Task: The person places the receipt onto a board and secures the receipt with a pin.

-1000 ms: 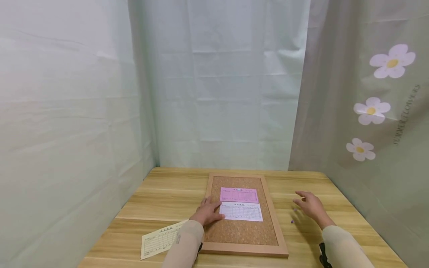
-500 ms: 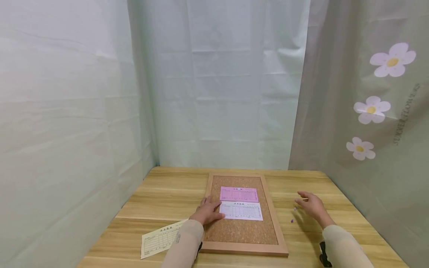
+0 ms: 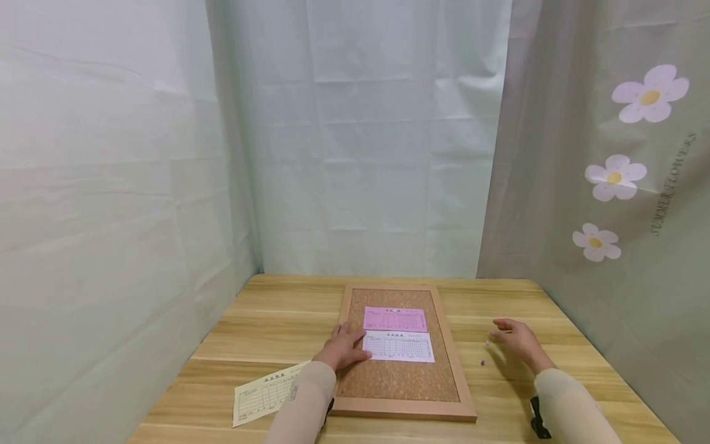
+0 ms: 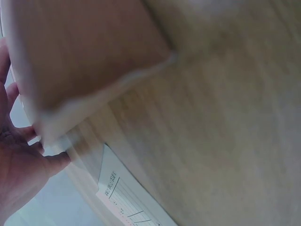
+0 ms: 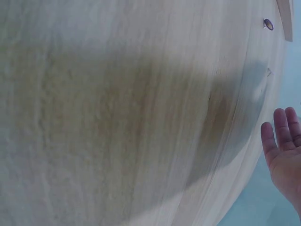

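Observation:
My left hand (image 3: 342, 348) rests at the left side of the corkboard (image 3: 399, 382), its thumb and fingertips at the left edge of a white printed slip (image 3: 398, 347). Just above that slip lies a pink slip (image 3: 395, 319) with a small shiny pin at its top. My right hand (image 3: 518, 340) hovers over the table to the right of the board, fingers loosely bent and holding nothing visible. Below its fingertips are a pale thumbtack (image 3: 487, 342) and a purple thumbtack (image 3: 482, 362). In the right wrist view the purple thumbtack (image 5: 268, 24) lies with its point showing.
A yellow printed slip (image 3: 266, 394) lies on the wooden table (image 3: 266, 308) left of the board, partly covered by the left sleeve. The board's wooden frame (image 3: 405, 408) forms a raised border. Curtains (image 3: 377, 154) enclose the table at the back and sides.
The right hand has shifted slightly to the right, away from the board. The left hand keeps its place on the board, and the slips and thumbtacks stay put.

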Action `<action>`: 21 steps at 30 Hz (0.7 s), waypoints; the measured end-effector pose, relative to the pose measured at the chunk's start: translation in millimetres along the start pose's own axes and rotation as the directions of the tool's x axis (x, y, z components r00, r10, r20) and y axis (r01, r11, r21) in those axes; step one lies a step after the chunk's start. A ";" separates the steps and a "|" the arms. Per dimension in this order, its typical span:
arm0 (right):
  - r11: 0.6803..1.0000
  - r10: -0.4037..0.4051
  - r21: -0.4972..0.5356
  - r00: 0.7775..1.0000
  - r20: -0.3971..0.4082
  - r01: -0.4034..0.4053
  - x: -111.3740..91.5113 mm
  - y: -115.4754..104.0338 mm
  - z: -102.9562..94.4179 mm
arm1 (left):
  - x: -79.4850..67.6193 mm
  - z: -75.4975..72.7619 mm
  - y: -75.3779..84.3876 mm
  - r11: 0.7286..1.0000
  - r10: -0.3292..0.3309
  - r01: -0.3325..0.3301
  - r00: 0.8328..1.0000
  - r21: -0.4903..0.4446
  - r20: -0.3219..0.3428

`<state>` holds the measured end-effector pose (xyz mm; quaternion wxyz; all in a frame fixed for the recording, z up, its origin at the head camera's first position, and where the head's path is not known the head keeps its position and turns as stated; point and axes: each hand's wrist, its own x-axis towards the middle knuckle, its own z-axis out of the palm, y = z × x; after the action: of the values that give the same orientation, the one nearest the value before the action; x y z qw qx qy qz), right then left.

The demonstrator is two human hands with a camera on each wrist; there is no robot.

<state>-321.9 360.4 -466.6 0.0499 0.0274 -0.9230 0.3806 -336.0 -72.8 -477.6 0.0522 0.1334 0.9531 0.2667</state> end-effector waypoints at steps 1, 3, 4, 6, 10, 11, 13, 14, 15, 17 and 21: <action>1.000 0.011 0.008 1.000 0.004 -0.011 0.6 0.5 0.0 | 0.2 -0.1 0.0 1.000 0.000 0.000 1.000 -0.002 -0.001; 1.000 0.020 0.016 1.000 0.013 -0.020 1.4 1.4 -0.3 | 0.4 0.2 -0.2 1.000 -0.007 0.007 1.000 -0.002 0.001; 1.000 0.021 0.020 1.000 0.019 -0.021 1.5 1.4 -0.6 | 0.6 0.4 -0.2 1.000 -0.010 0.011 1.000 -0.003 0.002; 0.999 0.019 0.025 0.999 0.027 -0.020 2.2 2.1 -1.1 | 0.8 0.3 0.2 1.000 -0.016 0.016 1.000 -0.009 0.001; 1.000 -0.002 0.022 0.999 0.036 0.001 2.6 2.4 -0.6 | 0.5 -0.8 0.5 1.000 -0.020 0.020 1.000 -0.009 -0.001; 1.000 -0.006 0.022 0.999 0.037 0.005 2.8 2.8 -0.3 | 0.4 -1.4 0.9 1.000 -0.019 0.019 1.000 -0.007 -0.002; 1.000 -0.007 0.026 0.999 0.040 0.006 3.5 3.8 0.7 | 0.2 -1.8 1.2 1.000 -0.013 0.013 1.000 -0.001 -0.002; 1.000 -0.007 0.025 0.999 0.043 0.006 4.0 4.5 1.3 | 0.3 -1.6 1.2 1.000 -0.013 0.013 1.000 0.001 -0.001; 1.000 -0.006 0.030 0.999 0.047 0.005 4.8 5.4 2.0 | 0.3 -1.3 1.1 1.000 -0.012 0.012 1.000 0.003 0.000; 0.999 -0.003 0.041 0.999 0.053 0.001 6.1 6.5 3.6 | 0.9 -0.7 0.7 1.000 -0.008 0.008 1.000 0.004 0.002; 0.998 0.002 0.062 0.997 0.074 -0.007 6.7 7.6 6.4 | 1.1 1.3 0.1 1.000 -0.012 0.012 1.000 0.008 0.005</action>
<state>-329.7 361.3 -475.6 0.0138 0.0410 -0.9120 0.4078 -336.8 -71.7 -478.7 0.0558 0.1287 0.9547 0.2624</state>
